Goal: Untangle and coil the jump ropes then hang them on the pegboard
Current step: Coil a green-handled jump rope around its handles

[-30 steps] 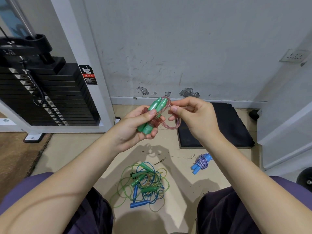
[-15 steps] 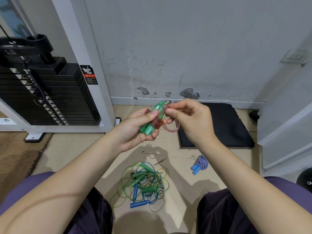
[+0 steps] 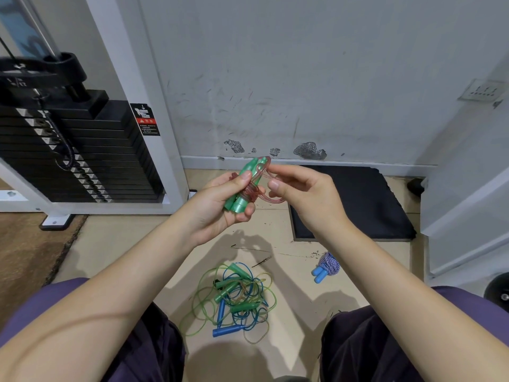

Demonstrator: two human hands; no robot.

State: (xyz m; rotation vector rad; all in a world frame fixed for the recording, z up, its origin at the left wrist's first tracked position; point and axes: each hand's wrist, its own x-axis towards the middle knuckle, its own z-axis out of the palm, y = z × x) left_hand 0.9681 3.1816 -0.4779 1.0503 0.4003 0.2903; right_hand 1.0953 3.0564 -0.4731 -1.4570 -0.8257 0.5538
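Green handles (image 3: 243, 186) of a red rope (image 3: 257, 188) are gripped by the left hand (image 3: 220, 205); at its 3 o'clock, a loop is pinched by the right hand (image 3: 305, 197). Coiling seems underway; tucking the loop appears needed next.

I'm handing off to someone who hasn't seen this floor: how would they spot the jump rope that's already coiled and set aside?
Start at the black mat against the wall on the right. Just in front of its near edge, on the bare floor, lies the coiled rope. Unlike the loose tangled pile of green and blue ropes to its left, it is one tight purple-and-white bundle with two light blue handles sticking out.
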